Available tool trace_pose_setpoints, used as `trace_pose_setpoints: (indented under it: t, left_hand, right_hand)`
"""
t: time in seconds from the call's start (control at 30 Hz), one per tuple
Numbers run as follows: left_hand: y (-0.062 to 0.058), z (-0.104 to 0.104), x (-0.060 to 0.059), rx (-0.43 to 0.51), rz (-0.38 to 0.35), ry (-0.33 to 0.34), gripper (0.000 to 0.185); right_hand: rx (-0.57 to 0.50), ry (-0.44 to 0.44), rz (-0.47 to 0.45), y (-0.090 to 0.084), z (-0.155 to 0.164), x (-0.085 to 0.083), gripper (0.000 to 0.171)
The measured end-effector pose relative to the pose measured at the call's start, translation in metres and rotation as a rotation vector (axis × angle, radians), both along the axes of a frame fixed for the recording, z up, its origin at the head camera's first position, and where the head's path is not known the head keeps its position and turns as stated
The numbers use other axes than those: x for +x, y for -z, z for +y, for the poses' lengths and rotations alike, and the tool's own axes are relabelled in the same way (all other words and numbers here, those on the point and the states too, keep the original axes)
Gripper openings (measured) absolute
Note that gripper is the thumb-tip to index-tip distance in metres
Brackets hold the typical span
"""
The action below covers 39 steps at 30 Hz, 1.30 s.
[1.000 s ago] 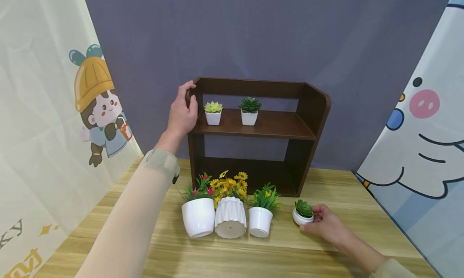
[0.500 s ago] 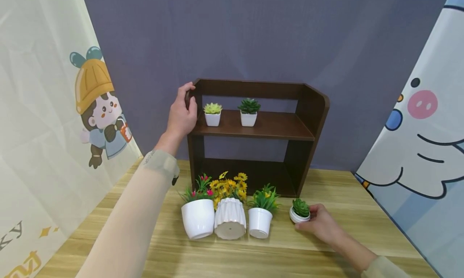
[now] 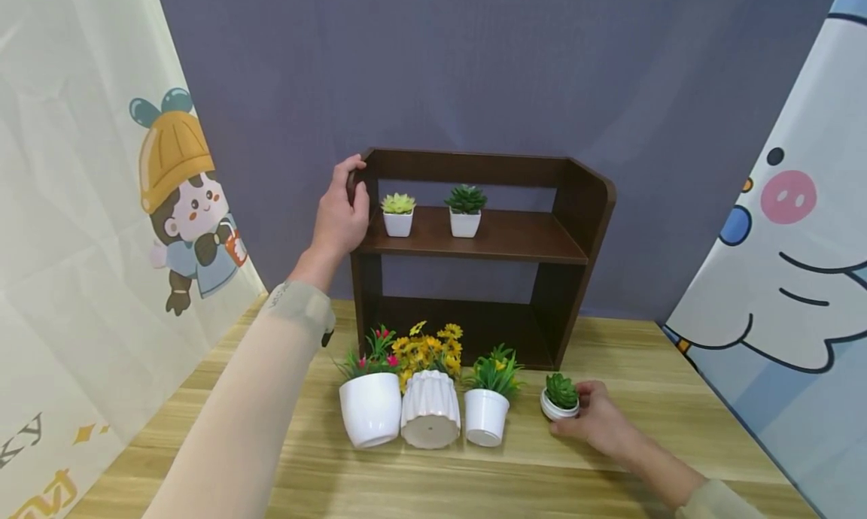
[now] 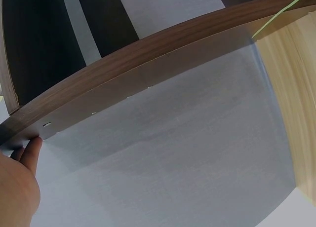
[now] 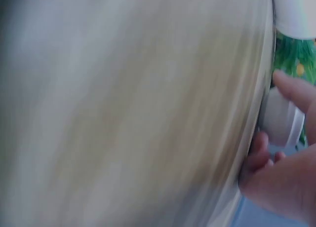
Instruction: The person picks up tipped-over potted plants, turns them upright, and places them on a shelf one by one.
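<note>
Head view: left hand (image 3: 341, 212) grips shelf (image 3: 474, 237) bearing two pots; right hand (image 3: 596, 423) grasps fourth table pot (image 3: 559, 398).

Blurred wood-grain desk (image 5: 138, 108) fills most of frame. At right edge, right hand (image 5: 284, 177) grips small white pot (image 5: 281, 119) (fingers curled round it). Green foliage (image 5: 294, 59) above, under another white pot (image 5: 295, 12).
</note>
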State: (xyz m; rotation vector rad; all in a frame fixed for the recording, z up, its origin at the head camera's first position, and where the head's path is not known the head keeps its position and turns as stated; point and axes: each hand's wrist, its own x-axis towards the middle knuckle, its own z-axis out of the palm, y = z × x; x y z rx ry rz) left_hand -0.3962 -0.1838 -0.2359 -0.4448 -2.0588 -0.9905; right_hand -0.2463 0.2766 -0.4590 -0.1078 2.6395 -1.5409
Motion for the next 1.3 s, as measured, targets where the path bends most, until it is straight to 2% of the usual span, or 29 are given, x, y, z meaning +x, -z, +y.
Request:
trace_pose_setpoints:
  t: [0.17, 0.33, 0.53, 0.83, 1.17, 1.3]
  left_hand:
    - [-0.001, 0.0, 0.0, 0.003, 0.004, 0.004, 0.042]
    - [-0.001, 0.0, 0.001, 0.002, 0.003, 0.001, 0.042]
    - [0.0, 0.0, 0.004, -0.01, -0.011, -0.004, 0.041]
    - [0.0, 0.001, 0.005, -0.016, -0.006, -0.003, 0.041]
    - [0.0, 0.001, 0.005, -0.009, -0.008, -0.003, 0.04]
    - [0.0, 0.001, 0.005, -0.008, -0.006, 0.0, 0.041]
  right_hand:
    - [-0.072, -0.131, -0.089, -0.003, 0.021, 0.0, 0.093]
    - [-0.065, -0.19, -0.116, -0.008, 0.029, -0.001, 0.089]
    - [-0.012, -0.183, -0.107, -0.01, 0.028, -0.003, 0.085]
    - [-0.049, -0.158, -0.117, -0.005, 0.027, -0.005, 0.082]
    - [-0.018, -0.137, -0.108, -0.005, 0.026, -0.005, 0.078]
    - [-0.001, -0.092, -0.106, -0.007, 0.023, -0.003, 0.075]
